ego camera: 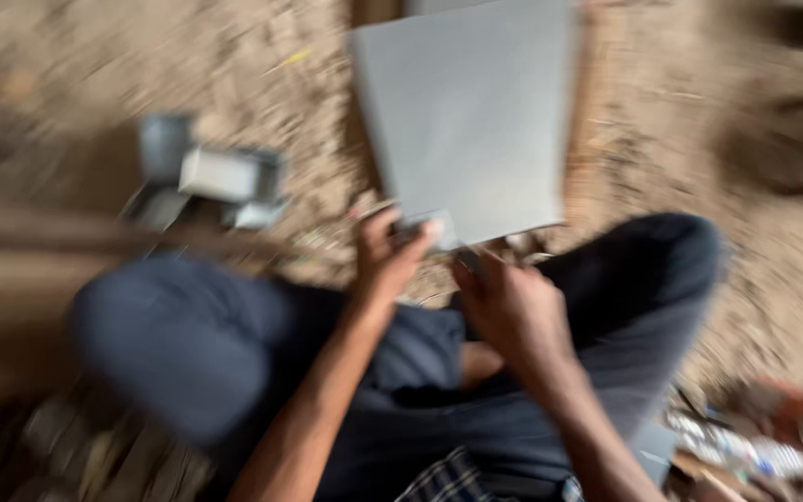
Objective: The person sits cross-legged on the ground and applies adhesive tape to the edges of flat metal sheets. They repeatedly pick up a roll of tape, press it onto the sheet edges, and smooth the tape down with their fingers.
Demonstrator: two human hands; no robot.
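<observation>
Head camera, looking down, gives us a motion-blurred picture, so fine detail is lost. We sit low with both knees spread, in dark blue trousers [234,344], over a floor of sandy, rubble-strewn earth [745,307].

At twelve o'clock from our hands a flat, pale grey rectangular sheet [471,112] of what looks like thin metal or board lies or leans in front of us, its near edge coming down between our knees. We judge it is kept there so that its lower edge stays within easy reach of both hands.

Our left hand [385,260] is at that near edge, fingers curled and thumb up, closed on a small grey piece [423,226] at the sheet's bottom corner; whether this piece is part of the sheet or a separate bit, the blur does not let us say. Our right hand [511,307] sits just at four o'clock from the left, fingers bent loosely inward near the same edge. It seems to pinch something thin and dark, but we cannot tell what it is, nor whether it is truly gripped.

At ten o'clock, well apart from the hands, grey box-shaped metal pieces [216,177] rest on the earth. At five o'clock, beside our right knee, lies a heap of mixed scraps [755,446] in brown, white and red.
</observation>
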